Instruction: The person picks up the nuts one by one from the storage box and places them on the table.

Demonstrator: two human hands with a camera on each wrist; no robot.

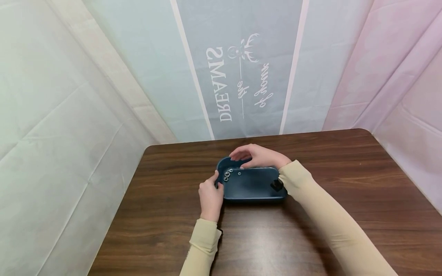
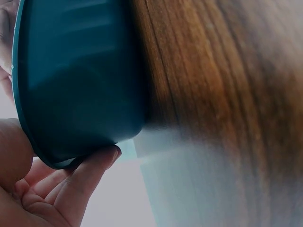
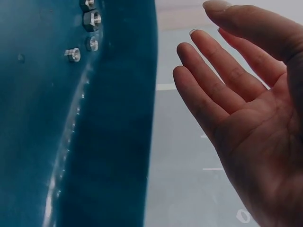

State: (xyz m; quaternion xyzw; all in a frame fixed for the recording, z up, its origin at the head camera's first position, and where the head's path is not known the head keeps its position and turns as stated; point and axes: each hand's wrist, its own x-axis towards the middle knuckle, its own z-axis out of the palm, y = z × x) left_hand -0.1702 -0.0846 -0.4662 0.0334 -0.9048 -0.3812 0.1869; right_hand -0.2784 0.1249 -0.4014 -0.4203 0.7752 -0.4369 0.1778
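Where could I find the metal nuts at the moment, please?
In the head view, the metal nuts lie inside the dark blue tray, toward its left end, close to the left hand.

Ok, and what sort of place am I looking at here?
Probably a makeshift, screened-off work booth rather than a proper workshop: a wood-grain table with pale hangings on the three sides in view, and a blue tray holding a few metal nuts on it.
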